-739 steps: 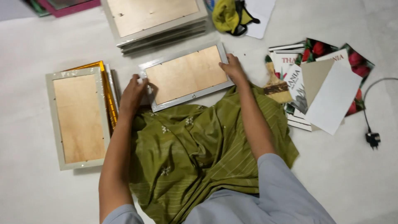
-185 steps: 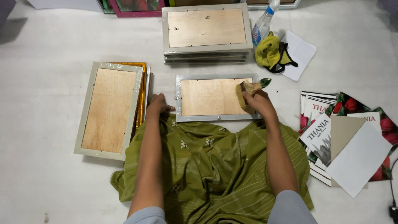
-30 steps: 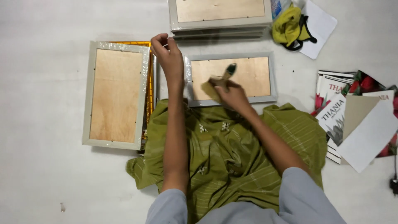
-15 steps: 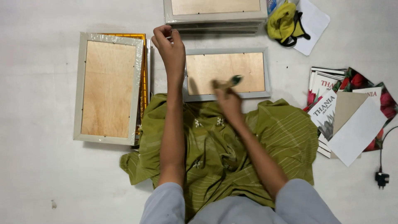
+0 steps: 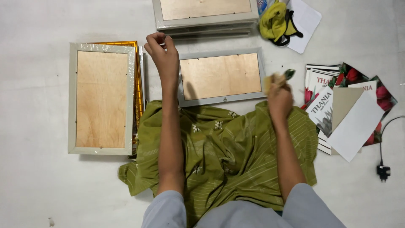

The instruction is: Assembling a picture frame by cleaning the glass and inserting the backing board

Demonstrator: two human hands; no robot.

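**Plywood backing up: a frame held at its corner and its right edge**

Plywood shows on the frame (image 5: 220, 77), which lies face down on the white floor (image 5: 38, 185) just beyond your lap; that face up is what lets you get at the backing board and its small clips. Take the frame as the landmark. Your left hand (image 5: 162, 57) is at its upper left corner, fingers pinched together; whether they hold a clip, a strip of wrap or nothing cannot be told. Your right hand (image 5: 279, 95) is just off the frame's right edge, fist closed on a small tool (image 5: 288, 74) with a dark green tip and a yellowish bit below it. Judging by the hold, one hand steadies or picks at the corner while the other keeps the tool ready.

Left of the frame lies a second frame (image 5: 101, 99), board up, in clear wrap, atop a gold one (image 5: 137, 84). Beyond the frame sits a stack (image 5: 205, 14) of more frames. Beyond and to the right lies a yellow cloth (image 5: 274, 21) on white paper. To the right, well apart, are booklets (image 5: 325, 105) and loose sheets, then a black plug (image 5: 383, 171). Your green garment (image 5: 228, 152) laps the frame's near edge and may crowd work there.
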